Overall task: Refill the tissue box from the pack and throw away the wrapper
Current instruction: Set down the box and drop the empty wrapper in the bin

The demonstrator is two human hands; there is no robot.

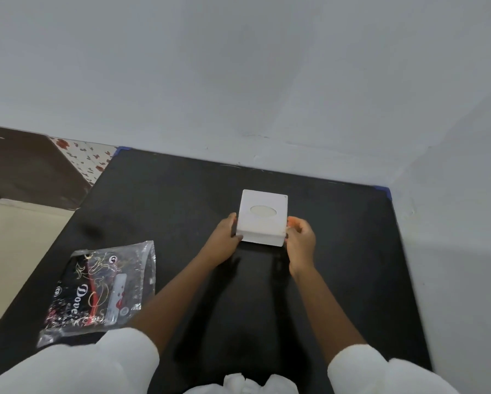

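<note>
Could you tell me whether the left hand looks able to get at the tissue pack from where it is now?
Probably yes: the left hand is busy gripping the tissue box, but nothing lies between it and the tissue pack.

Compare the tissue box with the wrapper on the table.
The box is plain white and rigid; the wrapper is clear plastic printed in black, red and gold. The box sits mid-table, gripped by the left hand and right hand; the wrapper lies flat, untouched, at the left. Both rest on the black table.

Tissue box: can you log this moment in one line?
tissue box | on black table | left hand, right hand gripping sides | wrapper lying left
</note>
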